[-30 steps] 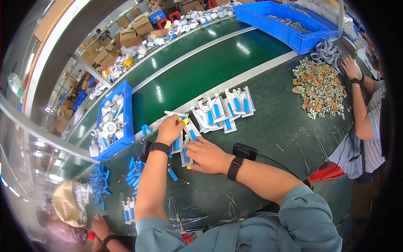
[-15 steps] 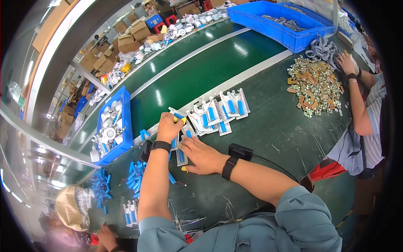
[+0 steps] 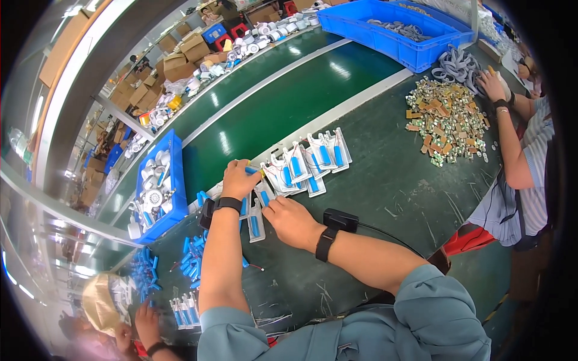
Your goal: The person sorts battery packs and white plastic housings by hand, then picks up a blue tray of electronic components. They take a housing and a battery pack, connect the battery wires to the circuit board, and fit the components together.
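My left hand (image 3: 239, 182) is closed around a white plastic housing with a blue cylindrical battery (image 3: 251, 171) at its fingertips; the palm side is hidden. Just to its right, my right hand (image 3: 294, 221) has curled fingers against another white housing (image 3: 263, 192), which also carries a blue battery. Below them a further housing with a battery (image 3: 255, 227) lies flat on the table between my forearms. Beyond my hands, to the right, several white housings (image 3: 301, 162) stand close together in a row, each with a blue battery and thin red wires.
Loose blue batteries (image 3: 192, 256) lie beside my left forearm. A blue bin (image 3: 176, 210) of white parts stands at left, near the green conveyor (image 3: 271, 108). Right are a circuit board pile (image 3: 448, 123), grey rings (image 3: 457, 65) and a co-worker's arm (image 3: 512, 138). Another person's hand (image 3: 147, 325) is lower left.
My right hand's fingers have gone from spread over the housings to curled at one, uncovering the lower housing. At lower left, the other person's hands have moved up and more housings show there.
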Motion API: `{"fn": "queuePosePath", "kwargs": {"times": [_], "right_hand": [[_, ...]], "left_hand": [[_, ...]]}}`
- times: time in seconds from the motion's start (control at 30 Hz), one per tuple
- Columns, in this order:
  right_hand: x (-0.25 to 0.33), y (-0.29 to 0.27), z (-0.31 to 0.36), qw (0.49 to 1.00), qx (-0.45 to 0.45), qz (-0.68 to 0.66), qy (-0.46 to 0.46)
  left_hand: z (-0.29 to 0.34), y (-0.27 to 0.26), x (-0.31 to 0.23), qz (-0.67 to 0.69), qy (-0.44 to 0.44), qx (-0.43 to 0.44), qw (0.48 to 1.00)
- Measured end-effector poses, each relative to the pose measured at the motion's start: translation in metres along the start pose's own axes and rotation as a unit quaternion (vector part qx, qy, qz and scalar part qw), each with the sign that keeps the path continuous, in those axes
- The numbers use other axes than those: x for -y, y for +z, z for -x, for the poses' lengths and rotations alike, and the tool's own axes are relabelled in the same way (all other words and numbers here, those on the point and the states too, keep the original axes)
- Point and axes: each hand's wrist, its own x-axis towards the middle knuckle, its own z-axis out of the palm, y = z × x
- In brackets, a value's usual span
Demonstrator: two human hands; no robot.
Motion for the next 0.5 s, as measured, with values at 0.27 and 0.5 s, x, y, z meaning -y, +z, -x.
{"fn": "queuePosePath", "kwargs": {"times": [0.27,0.5], "right_hand": [[-0.001,0.004,0.002,1.0,-0.014,0.008,-0.001],[0.001,0.001,0.001,0.999,0.031,0.009,0.005]], "left_hand": [[-0.005,-0.007,-0.007,-0.012,-0.017,0.036,0.999],[0.016,-0.016,-0.007,0.029,0.106,-0.046,0.993]]}}
